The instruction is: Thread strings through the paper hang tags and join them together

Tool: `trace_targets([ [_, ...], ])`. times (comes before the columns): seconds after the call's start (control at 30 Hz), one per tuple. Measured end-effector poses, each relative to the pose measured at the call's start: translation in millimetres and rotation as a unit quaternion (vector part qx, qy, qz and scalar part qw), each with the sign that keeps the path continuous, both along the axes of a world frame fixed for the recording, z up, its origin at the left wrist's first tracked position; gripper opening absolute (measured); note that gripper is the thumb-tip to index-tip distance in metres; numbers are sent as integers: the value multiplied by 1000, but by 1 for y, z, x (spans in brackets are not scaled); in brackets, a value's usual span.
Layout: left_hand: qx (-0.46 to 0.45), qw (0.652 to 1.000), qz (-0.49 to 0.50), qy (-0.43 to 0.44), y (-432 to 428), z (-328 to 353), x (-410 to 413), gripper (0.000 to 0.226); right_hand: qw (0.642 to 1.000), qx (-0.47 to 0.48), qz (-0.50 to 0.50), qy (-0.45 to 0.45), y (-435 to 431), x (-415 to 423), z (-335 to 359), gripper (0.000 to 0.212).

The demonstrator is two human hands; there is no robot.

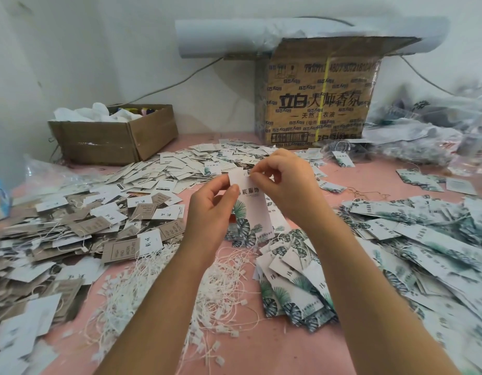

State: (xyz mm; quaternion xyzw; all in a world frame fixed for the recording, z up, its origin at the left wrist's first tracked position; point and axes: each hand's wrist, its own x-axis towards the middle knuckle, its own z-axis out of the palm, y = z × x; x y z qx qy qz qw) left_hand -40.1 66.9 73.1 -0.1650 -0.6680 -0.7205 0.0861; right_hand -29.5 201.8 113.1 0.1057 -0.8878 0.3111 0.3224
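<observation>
Hands: left hand (210,209) is pinching the hang tag (252,209) by its left edge, above the bench; right hand (286,182) is pinching its top edge.
Hidden: right fingers are covering the tag's hole, so any string there is not showing.
Tag: white card, standing upright, carrying dark characters and green leaf prints.
Strings: white strings (221,280) are lying tangled under the wrists.
Bench: pink bench (275,353) is carrying leaf-print tags (410,239) right, brown and white tags (72,226) left.
Room: printed carton (315,98) and low box (112,136) are standing against a white wall.
</observation>
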Motion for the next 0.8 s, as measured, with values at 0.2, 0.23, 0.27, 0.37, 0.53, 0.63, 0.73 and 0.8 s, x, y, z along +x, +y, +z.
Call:
trace_targets([
  [0.2, -7, 999, -22, 22, 0, 3, 4, 22, 1000, 14, -13, 14, -1, 1, 1, 8],
  [0.23, -6, 999, -28, 25, 0, 4, 5, 22, 1000, 18, -14, 14, -2, 1, 1, 8],
  [0.27, -3, 999, -34, 26, 0, 4, 5, 22, 1000, 22, -14, 14, -2, 1, 1, 8],
  [0.37, 27, 998, -49, 7, -1, 4, 4, 19, 1000, 20, -8, 12, -2, 1, 0, 8],
  [0.53, 65, 995, -71, -14, -6, 4, 1, 20, 999, -4, 28, 21, -6, 4, 1, 7],
  [0.63, 71, 996, -55, -10, -5, 3, 1, 8, 998, 16, 57, -1, -11, 5, 2, 7],
  [0.73, 54, 998, -41, -14, -6, 2, -1, 12, 996, 31, 75, -32, -11, 5, 2, 8],
  [0.8, 41, 999, -28, -21, -6, 1, -2, 16, 995, 28, 83, -48, -10, 5, 0, 9],
])
